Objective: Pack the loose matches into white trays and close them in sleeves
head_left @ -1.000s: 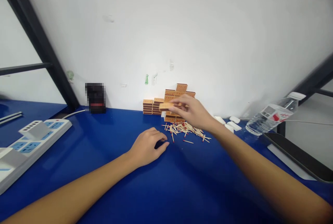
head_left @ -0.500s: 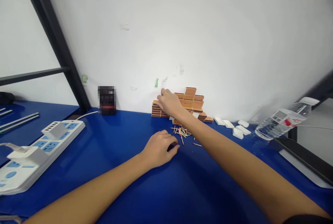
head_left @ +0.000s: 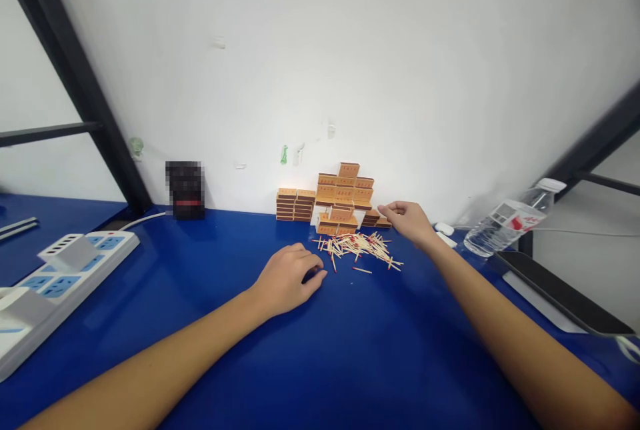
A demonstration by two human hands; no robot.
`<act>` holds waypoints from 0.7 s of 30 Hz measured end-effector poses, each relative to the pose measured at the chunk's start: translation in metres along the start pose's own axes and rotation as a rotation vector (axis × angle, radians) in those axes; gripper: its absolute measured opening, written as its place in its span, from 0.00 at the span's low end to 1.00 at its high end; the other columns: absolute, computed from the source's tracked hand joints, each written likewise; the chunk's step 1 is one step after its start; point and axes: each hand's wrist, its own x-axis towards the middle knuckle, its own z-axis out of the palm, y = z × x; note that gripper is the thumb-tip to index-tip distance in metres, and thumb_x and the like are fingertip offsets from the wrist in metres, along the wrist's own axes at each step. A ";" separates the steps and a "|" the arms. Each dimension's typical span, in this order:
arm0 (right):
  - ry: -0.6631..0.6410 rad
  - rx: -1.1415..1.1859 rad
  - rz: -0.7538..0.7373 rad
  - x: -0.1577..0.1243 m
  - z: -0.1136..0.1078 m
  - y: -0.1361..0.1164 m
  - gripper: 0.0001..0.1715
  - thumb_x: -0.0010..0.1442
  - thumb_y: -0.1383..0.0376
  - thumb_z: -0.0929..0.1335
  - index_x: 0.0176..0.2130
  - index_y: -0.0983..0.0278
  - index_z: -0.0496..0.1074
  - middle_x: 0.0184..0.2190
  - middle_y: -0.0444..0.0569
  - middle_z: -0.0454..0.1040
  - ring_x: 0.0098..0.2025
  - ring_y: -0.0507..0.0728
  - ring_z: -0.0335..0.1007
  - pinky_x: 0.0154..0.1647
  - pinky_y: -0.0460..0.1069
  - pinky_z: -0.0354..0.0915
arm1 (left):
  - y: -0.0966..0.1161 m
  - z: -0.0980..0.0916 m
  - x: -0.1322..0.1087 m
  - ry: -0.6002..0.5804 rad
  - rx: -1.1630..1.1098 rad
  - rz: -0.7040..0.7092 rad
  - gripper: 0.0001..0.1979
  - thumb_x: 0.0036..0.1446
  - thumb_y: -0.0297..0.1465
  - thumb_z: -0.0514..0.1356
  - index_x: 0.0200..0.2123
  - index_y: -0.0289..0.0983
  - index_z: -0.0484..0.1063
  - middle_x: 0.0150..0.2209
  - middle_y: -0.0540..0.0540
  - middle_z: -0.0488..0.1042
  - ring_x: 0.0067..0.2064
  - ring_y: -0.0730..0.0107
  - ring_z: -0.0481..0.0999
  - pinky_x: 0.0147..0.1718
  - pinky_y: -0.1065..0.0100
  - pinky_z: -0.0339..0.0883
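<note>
Here, matches [head_left: 357, 247] fronting boxes [head_left: 345, 195], btl [head_left: 513, 220] on R

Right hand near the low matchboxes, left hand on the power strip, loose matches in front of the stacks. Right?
No: the left hand isn't on the power strip. The head view shows it well clear of that, near the loose matches. The rest stands: right hand near the low matchboxes, loose matches in front of the stacks.

Blue tbl [head_left: 320, 367] w/ matchbox stacks [head_left: 295, 205]; matches [head_left: 356, 246]; pwr strip [head_left: 59, 287]; btl [head_left: 511, 219]
</note>
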 end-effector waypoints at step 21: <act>-0.042 0.164 0.335 0.022 0.012 0.022 0.23 0.59 0.55 0.77 0.24 0.65 0.70 0.17 0.41 0.63 0.19 0.47 0.53 0.17 0.45 0.50 | -0.004 -0.008 0.003 -0.005 0.007 -0.024 0.06 0.67 0.33 0.61 0.40 0.39 0.79 0.35 0.47 0.81 0.40 0.60 0.78 0.41 0.58 0.73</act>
